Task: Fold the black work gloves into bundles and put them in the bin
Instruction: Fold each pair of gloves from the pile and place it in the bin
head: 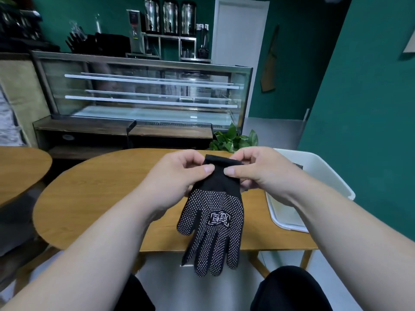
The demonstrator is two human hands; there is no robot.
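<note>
**A:** Where's the glove?

**B:** Black work glove (213, 221), dotted palm facing the camera, printed emblem mid-palm. It is held up by the cuff: cuff far, glove tips near. It hangs over the near edge of the tabletop (101, 194), tips past that edge, above the person's dark-trousered knees (289, 288).

**A:** One glove or a pair?

**B:** Cannot tell. A sliver of black shows behind the lower left tips and may be a second layer.

**A:** Hands?

**B:** Left hand (179, 173) on the cuff's left side, right hand (258, 171) on its right. Both pinch it, thumb pressed on the near face, fingers (190, 156) curled round the far face. The two thumb tips nearly meet at the cuff's middle. The cuff's top edge stands up between the hands.

**A:** The bin?

**B:** White bin (325, 173) at the right end of the tabletop, just beside the right wrist. The right forearm crosses its near left corner. A small dark thing lies at its far wall, too small to name.

**A:** Farther out?

**B:** Second wooden table (20, 167) to the left, apart from this one. Leafy plant (233, 140) just past the tabletop's far edge. Beyond it is a glass display case (146, 93), with three steel urns (170, 17) behind. White door (238, 41) far right of those, and green walls.
</note>
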